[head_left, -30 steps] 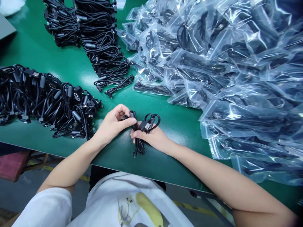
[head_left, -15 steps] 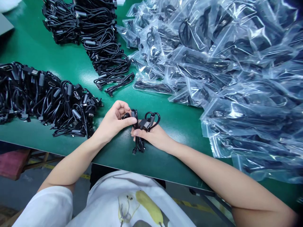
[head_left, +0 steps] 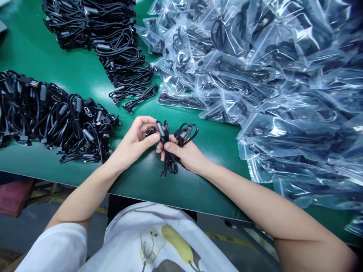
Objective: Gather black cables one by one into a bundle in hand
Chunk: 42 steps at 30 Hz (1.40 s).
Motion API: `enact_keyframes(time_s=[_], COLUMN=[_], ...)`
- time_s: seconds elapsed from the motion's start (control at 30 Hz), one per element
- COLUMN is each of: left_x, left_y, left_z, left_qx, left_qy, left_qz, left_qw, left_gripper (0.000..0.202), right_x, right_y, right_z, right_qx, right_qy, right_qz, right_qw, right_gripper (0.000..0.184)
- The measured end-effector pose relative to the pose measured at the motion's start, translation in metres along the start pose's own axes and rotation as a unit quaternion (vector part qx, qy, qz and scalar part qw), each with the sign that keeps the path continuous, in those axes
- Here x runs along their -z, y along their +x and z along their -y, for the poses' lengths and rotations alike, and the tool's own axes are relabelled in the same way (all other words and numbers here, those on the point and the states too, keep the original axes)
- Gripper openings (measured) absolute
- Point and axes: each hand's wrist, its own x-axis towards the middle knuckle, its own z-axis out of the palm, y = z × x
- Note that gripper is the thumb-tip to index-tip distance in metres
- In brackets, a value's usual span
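Above the green table, my right hand (head_left: 190, 155) is closed around bundled black cables (head_left: 171, 162), thumb across the front. Cable loops and a blurred plug end stick out over that hand, and a small connector hangs below. My left hand (head_left: 137, 141) pinches the cable's upper end at the left. Beside its thumb tip is a grey barrel (head_left: 160, 129), with a black connector (head_left: 150, 131) showing by the curled fingers. The two hands are close together, and whether they hold one cable or two cannot be made out.
A heap of bundled black cables (head_left: 56, 117) lies to the left, with another long stack (head_left: 113, 49) at the back. Many clear zip bags (head_left: 255, 83) holding cables cover the right side. The table's front edge (head_left: 181, 206) runs close to my body.
Both hands have moved slightly. The cables in my right hand have turned and spread apart, with the loops shifting right and the lower end rising a little. The camera view has shifted slightly.
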Motion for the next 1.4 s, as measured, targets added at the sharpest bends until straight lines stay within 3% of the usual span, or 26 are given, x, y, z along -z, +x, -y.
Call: enact_keyframes(time_s=[0.07, 0.13, 0.23, 0.3, 0.6, 0.8, 1.0, 1.23, 1.33, 1.4], left_x=[-0.001, -0.003, -0.007, -0.011, -0.013, -0.011, -0.008, -0.014, -0.016, -0.012], left_y=[-0.002, -0.003, -0.006, -0.008, -0.01, -0.011, -0.011, -0.006, -0.01, -0.021], left_z=[-0.001, -0.002, -0.004, -0.005, -0.006, 0.002, 0.006, 0.006, 0.005, 0.004], left_qx=[-0.009, 0.012, 0.08, 0.11, 0.089, 0.065, 0.074, 0.058, 0.016, -0.072], left_qy=[0.036, 0.05, 0.032, 0.029, 0.045, 0.031, 0.033, 0.054, 0.167, 0.303], left_qz=[-0.014, 0.006, 0.113, 0.153, 0.142, 0.137, 0.139, 0.157, 0.225, 0.202], left_qw=[0.999, 0.999, 0.99, 0.982, 0.985, 0.988, 0.987, 0.984, 0.96, 0.929], left_gripper=[0.047, 0.043, 0.032, 0.029, 0.023, 0.02, 0.022, 0.03, 0.022, 0.018], right_x=[0.002, 0.003, 0.004, 0.003, 0.003, 0.002, 0.002, -0.004, -0.003, -0.001], right_y=[0.0, -0.001, -0.004, -0.006, -0.007, -0.019, -0.026, -0.02, -0.018, -0.014], right_z=[0.009, 0.022, 0.039, 0.043, 0.042, 0.052, 0.054, 0.06, 0.059, 0.051], right_qx=[0.042, 0.078, 0.106, 0.116, 0.151, 0.204, 0.199, 0.148, 0.064, 0.016], right_qy=[0.034, 0.04, 0.004, -0.02, -0.044, -0.134, -0.185, -0.001, 0.056, 0.04], right_qz=[-0.042, -0.09, -0.133, -0.128, -0.131, -0.076, -0.053, -0.054, -0.034, -0.033], right_qw=[0.998, 0.992, 0.985, 0.985, 0.979, 0.967, 0.961, 0.987, 0.996, 0.999], right_gripper=[0.041, 0.042, 0.05, 0.05, 0.046, 0.034, 0.027, 0.026, 0.034, 0.031])
